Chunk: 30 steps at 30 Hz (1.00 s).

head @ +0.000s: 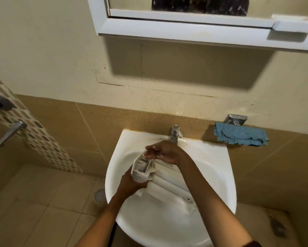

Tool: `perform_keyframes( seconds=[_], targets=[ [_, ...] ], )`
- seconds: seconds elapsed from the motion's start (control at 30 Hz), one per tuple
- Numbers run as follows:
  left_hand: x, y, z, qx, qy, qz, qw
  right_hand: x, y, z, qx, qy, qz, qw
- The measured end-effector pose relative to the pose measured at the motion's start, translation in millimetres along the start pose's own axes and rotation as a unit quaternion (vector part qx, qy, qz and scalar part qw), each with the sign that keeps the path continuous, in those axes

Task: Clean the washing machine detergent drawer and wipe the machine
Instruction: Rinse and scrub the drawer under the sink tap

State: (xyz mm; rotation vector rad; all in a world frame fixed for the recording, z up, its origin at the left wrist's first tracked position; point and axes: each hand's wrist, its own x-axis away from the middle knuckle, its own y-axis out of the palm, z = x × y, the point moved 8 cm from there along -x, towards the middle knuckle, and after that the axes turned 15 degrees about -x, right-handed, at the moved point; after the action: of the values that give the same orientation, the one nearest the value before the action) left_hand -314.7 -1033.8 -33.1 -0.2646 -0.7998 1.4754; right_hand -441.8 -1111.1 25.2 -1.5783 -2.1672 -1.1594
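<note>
White plastic detergent drawer [142, 168] is held over the white ceramic sink [212, 157], gripped at its lower end by the left hand [130, 184]; its upper end is clasped by the wet right hand [163, 152], below the steel tap [175, 133].

Counts around the washbasin

Two hands, left hand [131, 182] and right hand [164, 153], meet on one detergent drawer [160, 177] over one sink [212, 157]; one tap [175, 133] behind them, one blue cloth [240, 135] to their right.

Two bare forearms, wet right hand [164, 152], dark maroon sleeve edge [253, 244]
</note>
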Motion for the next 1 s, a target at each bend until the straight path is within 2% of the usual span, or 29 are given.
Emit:
perform_keyframes(
  seconds=[0.07,0.13,0.23,0.37,0.47,0.57,0.63,0.7,0.83,1.0],
  targets=[
    [1.3,0.2,0.6,-0.005,0.003,-0.002,1.0,-6.8,8.6,-10.1,0.147,-0.057,0.051,0.986],
    [1.0,1.3,-0.5,-0.003,0.006,-0.006,1.0,-11.1,8.5,-21.6,0.239,-0.109,0.102,0.96],
    [-0.3,1.6,-2.9,-0.009,0.012,-0.013,1.0,-7.7,-11.4,-25.2,0.282,-0.138,0.164,0.935],
    [-0.9,1.7,-2.5,-0.006,0.026,-0.014,1.0,4.0,-68.2,-5.3,0.249,-0.088,0.238,0.935],
    [-1.4,0.8,-0.3,-0.003,0.036,-0.012,0.999,14.1,-97.4,10.9,0.142,-0.077,0.264,0.951],
    [-3.3,1.5,-0.2,0.001,0.034,-0.013,0.999,15.3,-114.1,23.1,-0.085,-0.09,0.271,0.955],
    [-4.6,1.6,0.5,0.006,0.028,-0.016,0.999,9.1,-112.2,33.3,-0.258,-0.068,0.237,0.934],
    [-5.7,3.0,-0.3,0.013,0.02,-0.021,0.999,0.9,-109.1,39.3,-0.356,-0.047,0.21,0.91],
    [-4.2,4.9,-2.3,0.017,0.01,-0.024,1.0,-15.9,-103.0,41.3,-0.367,-0.009,0.199,0.908],
    [-8.0,4.7,2.3,0.018,0.008,-0.023,1.0,-31.0,-87.7,35.0,-0.291,0.031,0.16,0.943]
  ],
)
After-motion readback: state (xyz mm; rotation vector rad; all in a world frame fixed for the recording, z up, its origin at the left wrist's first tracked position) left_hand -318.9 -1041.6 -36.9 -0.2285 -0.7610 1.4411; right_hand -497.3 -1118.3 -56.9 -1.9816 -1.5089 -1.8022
